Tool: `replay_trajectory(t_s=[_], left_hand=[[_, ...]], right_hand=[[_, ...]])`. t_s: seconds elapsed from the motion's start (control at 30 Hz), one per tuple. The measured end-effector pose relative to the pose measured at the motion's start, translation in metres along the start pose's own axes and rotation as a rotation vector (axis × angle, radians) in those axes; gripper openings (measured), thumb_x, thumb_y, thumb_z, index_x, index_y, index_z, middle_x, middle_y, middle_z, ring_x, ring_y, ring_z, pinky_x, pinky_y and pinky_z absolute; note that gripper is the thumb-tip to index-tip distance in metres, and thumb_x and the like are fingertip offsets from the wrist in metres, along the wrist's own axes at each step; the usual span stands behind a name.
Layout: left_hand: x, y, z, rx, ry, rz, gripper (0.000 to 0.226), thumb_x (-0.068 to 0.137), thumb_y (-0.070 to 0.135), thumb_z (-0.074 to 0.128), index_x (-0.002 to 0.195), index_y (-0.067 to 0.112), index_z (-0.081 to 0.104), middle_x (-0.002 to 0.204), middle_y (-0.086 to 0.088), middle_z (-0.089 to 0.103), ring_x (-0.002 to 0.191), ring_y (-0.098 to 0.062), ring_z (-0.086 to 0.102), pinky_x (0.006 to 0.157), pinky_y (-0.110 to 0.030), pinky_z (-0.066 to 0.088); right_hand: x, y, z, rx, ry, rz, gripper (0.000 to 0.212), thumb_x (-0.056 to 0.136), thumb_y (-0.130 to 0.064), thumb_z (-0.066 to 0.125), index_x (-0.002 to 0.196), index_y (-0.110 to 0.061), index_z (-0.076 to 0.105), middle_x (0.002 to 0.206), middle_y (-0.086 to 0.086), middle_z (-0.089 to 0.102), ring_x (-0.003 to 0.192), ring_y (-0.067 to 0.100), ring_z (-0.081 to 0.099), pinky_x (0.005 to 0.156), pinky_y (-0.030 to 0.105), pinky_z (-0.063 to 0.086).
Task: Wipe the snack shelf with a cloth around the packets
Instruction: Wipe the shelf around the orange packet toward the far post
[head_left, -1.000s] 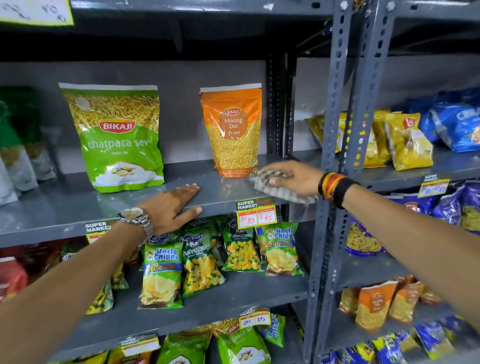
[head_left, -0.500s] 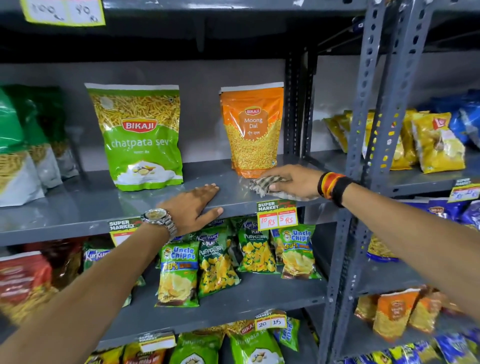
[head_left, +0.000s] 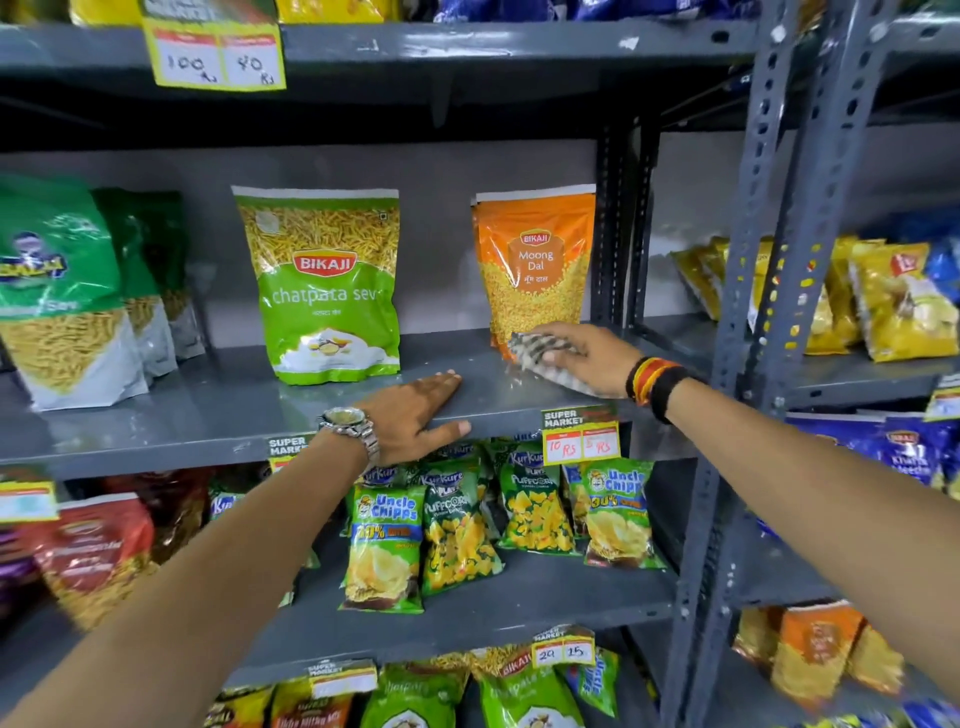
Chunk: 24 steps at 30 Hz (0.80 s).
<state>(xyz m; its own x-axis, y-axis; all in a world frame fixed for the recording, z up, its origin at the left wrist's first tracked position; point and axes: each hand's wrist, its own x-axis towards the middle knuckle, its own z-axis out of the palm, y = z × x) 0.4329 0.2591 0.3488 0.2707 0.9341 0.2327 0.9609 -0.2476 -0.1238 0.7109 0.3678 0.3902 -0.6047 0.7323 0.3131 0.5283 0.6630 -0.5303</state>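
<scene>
Right hand (head_left: 582, 353) presses the striped cloth (head_left: 540, 358) flat at the Moong Dal packet (head_left: 535, 270) base; unwiped shelf (head_left: 208, 415) stretches leftward toward the flat, spread left hand (head_left: 410, 415).

We wear a silver metal wristwatch (head_left: 347, 422) on our left wrist, and red, yellow and black bands (head_left: 653, 384) on our right.

Right hand (head_left: 582, 353) pressing striped cloth (head_left: 535, 351) onto grey shelf (head_left: 208, 410), touching base of orange Moong Dal packet (head_left: 535, 265). Left hand (head_left: 415, 415) flat on shelf edge, below green sev packet (head_left: 324, 286).
</scene>
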Motion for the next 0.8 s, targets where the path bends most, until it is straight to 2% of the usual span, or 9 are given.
replay_trajectory(t_s=[0.07, 0.17, 0.33, 0.43, 0.53, 0.67, 0.8], left_hand=[[-0.011, -0.013, -0.004, 0.024, 0.017, -0.019, 0.097, 0.089, 0.081, 0.021, 0.160, 0.016, 0.021, 0.165, -0.007, 0.030, 0.147, -0.023, 0.036, 0.120, -0.034, 0.027], [-0.031, -0.032, 0.000, 0.055, -0.001, -0.054, 0.107, 0.082, 0.089, 0.009, 0.160, 0.016, 0.022, 0.164, -0.007, 0.031, 0.146, -0.023, 0.038, 0.120, -0.038, 0.032], [-0.041, -0.035, 0.012, 0.031, 0.053, -0.116, 0.094, 0.088, 0.081, 0.012, 0.158, 0.021, 0.027, 0.163, -0.003, 0.035, 0.141, -0.025, 0.045, 0.112, -0.043, 0.042], [-0.042, -0.032, 0.008, 0.020, 0.037, -0.125, 0.099, 0.086, 0.083, 0.009, 0.158, 0.017, 0.028, 0.163, -0.005, 0.034, 0.144, -0.025, 0.041, 0.116, -0.041, 0.036], [-0.048, -0.015, 0.015, 0.019, 0.131, -0.148, 0.094, 0.091, 0.076, 0.008, 0.159, 0.013, 0.025, 0.167, -0.008, 0.024, 0.153, -0.023, 0.023, 0.125, -0.042, 0.021], [-0.067, 0.038, 0.050, 0.057, 0.310, 0.001, 0.077, 0.103, 0.059, 0.021, 0.158, 0.007, 0.023, 0.168, -0.014, 0.016, 0.156, -0.025, 0.008, 0.127, -0.046, 0.010], [-0.078, 0.077, 0.107, 0.052, 0.312, 0.115, 0.073, 0.103, 0.050, 0.034, 0.159, 0.005, 0.021, 0.169, -0.015, 0.011, 0.157, -0.027, 0.004, 0.126, -0.051, 0.009]], right_hand=[[0.004, 0.005, 0.004, -0.066, -0.009, 0.051, 0.040, 0.099, -0.019, 0.051, 0.138, -0.026, 0.050, 0.141, 0.005, 0.053, 0.129, 0.025, 0.050, 0.102, 0.031, 0.038], [-0.003, 0.006, 0.025, -0.132, -0.024, 0.048, 0.040, 0.098, -0.020, 0.051, 0.137, -0.032, 0.050, 0.138, 0.004, 0.056, 0.123, 0.027, 0.054, 0.101, 0.036, 0.045], [-0.041, -0.026, 0.047, -0.078, -0.132, -0.104, 0.042, 0.099, -0.024, 0.049, 0.139, -0.035, 0.045, 0.144, -0.002, 0.050, 0.131, 0.018, 0.046, 0.109, 0.038, 0.039], [-0.077, -0.038, 0.053, -0.040, -0.118, -0.157, 0.043, 0.100, -0.028, 0.048, 0.140, -0.041, 0.042, 0.148, -0.006, 0.046, 0.133, 0.010, 0.042, 0.109, 0.033, 0.035], [-0.115, -0.028, 0.064, 0.017, -0.042, -0.158, 0.043, 0.100, -0.028, 0.048, 0.140, -0.041, 0.041, 0.146, -0.011, 0.047, 0.131, 0.006, 0.044, 0.108, 0.029, 0.038], [-0.147, 0.017, 0.096, -0.006, -0.047, -0.081, 0.043, 0.101, -0.029, 0.046, 0.142, -0.039, 0.040, 0.146, -0.009, 0.047, 0.132, 0.010, 0.044, 0.106, 0.025, 0.037], [-0.146, 0.067, 0.134, -0.058, -0.095, 0.047, 0.044, 0.101, -0.027, 0.045, 0.143, -0.038, 0.039, 0.147, -0.001, 0.048, 0.133, 0.022, 0.046, 0.104, 0.034, 0.041]])
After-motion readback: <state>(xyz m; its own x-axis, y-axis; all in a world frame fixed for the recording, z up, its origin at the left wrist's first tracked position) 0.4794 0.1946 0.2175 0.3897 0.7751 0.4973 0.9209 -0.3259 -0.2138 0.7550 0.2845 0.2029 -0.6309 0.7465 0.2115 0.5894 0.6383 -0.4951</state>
